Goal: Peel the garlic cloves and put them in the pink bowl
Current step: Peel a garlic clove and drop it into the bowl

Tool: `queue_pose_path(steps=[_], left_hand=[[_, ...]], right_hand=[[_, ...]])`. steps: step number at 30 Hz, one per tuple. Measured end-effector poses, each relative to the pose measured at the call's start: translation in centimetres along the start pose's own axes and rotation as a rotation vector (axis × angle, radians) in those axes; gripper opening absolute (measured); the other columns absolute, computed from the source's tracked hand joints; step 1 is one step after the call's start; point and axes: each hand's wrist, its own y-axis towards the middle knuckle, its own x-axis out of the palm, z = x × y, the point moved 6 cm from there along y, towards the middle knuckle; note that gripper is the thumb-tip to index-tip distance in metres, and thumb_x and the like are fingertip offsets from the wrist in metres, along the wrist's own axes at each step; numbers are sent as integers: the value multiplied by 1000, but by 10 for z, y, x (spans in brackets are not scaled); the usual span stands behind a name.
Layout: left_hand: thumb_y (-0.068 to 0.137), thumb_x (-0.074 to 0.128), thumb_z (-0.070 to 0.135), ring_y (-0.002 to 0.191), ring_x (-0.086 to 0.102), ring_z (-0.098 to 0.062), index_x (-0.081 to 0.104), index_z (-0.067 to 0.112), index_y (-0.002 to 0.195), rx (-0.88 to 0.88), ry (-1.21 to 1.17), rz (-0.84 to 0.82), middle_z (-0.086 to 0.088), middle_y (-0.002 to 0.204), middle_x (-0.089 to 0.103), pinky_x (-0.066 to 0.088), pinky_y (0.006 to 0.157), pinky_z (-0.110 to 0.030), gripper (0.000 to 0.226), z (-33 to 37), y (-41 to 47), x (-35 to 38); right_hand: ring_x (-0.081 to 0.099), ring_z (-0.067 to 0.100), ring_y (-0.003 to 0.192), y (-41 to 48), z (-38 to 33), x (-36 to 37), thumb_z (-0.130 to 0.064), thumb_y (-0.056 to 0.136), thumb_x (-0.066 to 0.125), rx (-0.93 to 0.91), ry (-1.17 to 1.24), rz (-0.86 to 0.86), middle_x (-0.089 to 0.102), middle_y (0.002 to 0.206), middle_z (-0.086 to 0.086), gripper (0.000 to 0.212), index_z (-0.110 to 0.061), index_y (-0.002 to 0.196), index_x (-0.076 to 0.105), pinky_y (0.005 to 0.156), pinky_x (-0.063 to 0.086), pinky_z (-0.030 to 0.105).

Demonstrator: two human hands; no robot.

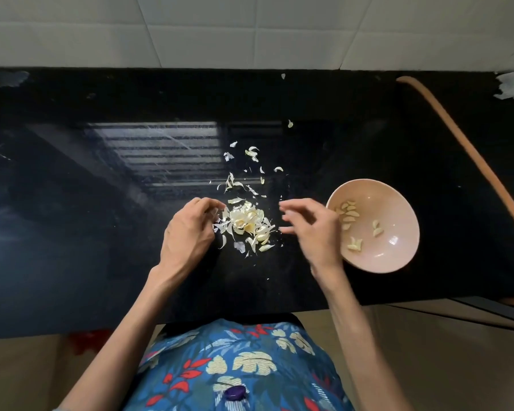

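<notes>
From my end, the garlic pile (247,222) lies about midway along the counter (101,203), nearer its front edge than the tiled back edge. It is a heap of papery skins with some pale cloves in it. I read that spot as chosen so both hands reach it without stretching. Loose skins (235,183) trail from it toward the back edge, out of the way of the work.

The pink bowl (392,209) stands just right of the pile, also near the front edge, close beside my right hand (312,229), which makes for a short drop. Peeled cloves (349,215) lie inside it, most against the wall nearest the pile, a few further across.

My left hand (187,229) sits at the pile's left side, its fingers (208,204) curled in toward the skins. I cannot tell whether they pinch a clove or only touch the heap. My right hand hangs between pile and bowl, blurred, its fingers (294,206) spread and loosely bent with nothing visible in them.

I judge the task partway done, since unpeeled pieces seem to remain in the heap.
</notes>
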Motion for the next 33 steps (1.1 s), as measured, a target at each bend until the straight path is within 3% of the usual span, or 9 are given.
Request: queue_pose_path(steps=[2, 6, 9, 14, 18, 23, 25, 28, 33], left_hand=[[99, 55, 15, 87, 63, -11, 69, 26, 110, 20, 20, -4, 13, 100, 59, 55, 80, -41, 21, 0, -1, 2], [96, 57, 12, 86, 59, -9, 68, 26, 110, 26, 5, -7, 13, 102, 58, 54, 82, -39, 23, -1, -5, 1], [94, 59, 11, 87, 63, -9, 68, 28, 108, 7, -46, -13, 15, 103, 63, 55, 84, -41, 24, -7, -6, -2], [93, 61, 10, 88, 65, -9, 70, 25, 107, -26, -111, -10, 15, 101, 65, 55, 85, -40, 22, -12, -4, -7], [94, 62, 12, 90, 66, -9, 71, 27, 105, -41, -136, -33, 12, 103, 68, 55, 86, -41, 20, -11, -1, -5], [95, 64, 17, 89, 66, -9, 73, 27, 103, -61, -190, -46, 11, 99, 70, 55, 86, -39, 16, -6, 1, -3], [95, 65, 20, 86, 67, -11, 75, 27, 102, -102, -236, -51, 10, 95, 72, 56, 85, -38, 14, -3, 1, -3], [94, 67, 26, 84, 70, -13, 76, 26, 106, -160, -336, -93, 8, 90, 76, 59, 82, -37, 15, 3, 2, 0], [88, 74, 27, 70, 70, -4, 76, 25, 110, -181, -441, -196, 10, 82, 76, 54, 65, -21, 22, 18, 0, 7]], right_hand=[[67, 9, 88, 8, 0, 29, -2, 88, 67, -133, -288, -121, 75, 94, -2, 20, -17, 94, 78, 78, 55, 22], [46, 8, 98, 27, 10, 67, -17, 92, 68, -194, -672, -333, 59, 99, -5, 16, -20, 106, 76, 77, 36, 20], [43, 7, 97, 31, 13, 72, -20, 90, 72, -200, -718, -371, 55, 98, -5, 14, -20, 103, 77, 77, 37, 22], [49, 12, 99, 26, 14, 72, -10, 89, 70, -251, -684, -413, 60, 101, -1, 16, -18, 100, 78, 78, 38, 22], [53, 15, 97, 22, 19, 72, -9, 88, 70, -279, -669, -349, 63, 96, -2, 13, -16, 94, 79, 76, 45, 28], [64, 11, 86, 29, 13, 58, -9, 85, 75, -147, -320, -217, 71, 92, -5, 9, -14, 92, 78, 74, 48, 14], [70, 11, 85, 30, 15, 50, -10, 86, 76, 4, -110, -218, 75, 89, -4, 9, -15, 94, 77, 79, 56, 21], [73, 20, 81, 23, 14, 47, -6, 84, 77, 147, 159, -279, 77, 88, 11, 14, -8, 97, 75, 74, 58, 29], [72, 18, 87, 13, 10, 47, 4, 73, 82, 186, 278, -326, 76, 89, 9, 30, -6, 100, 74, 78, 58, 29]])
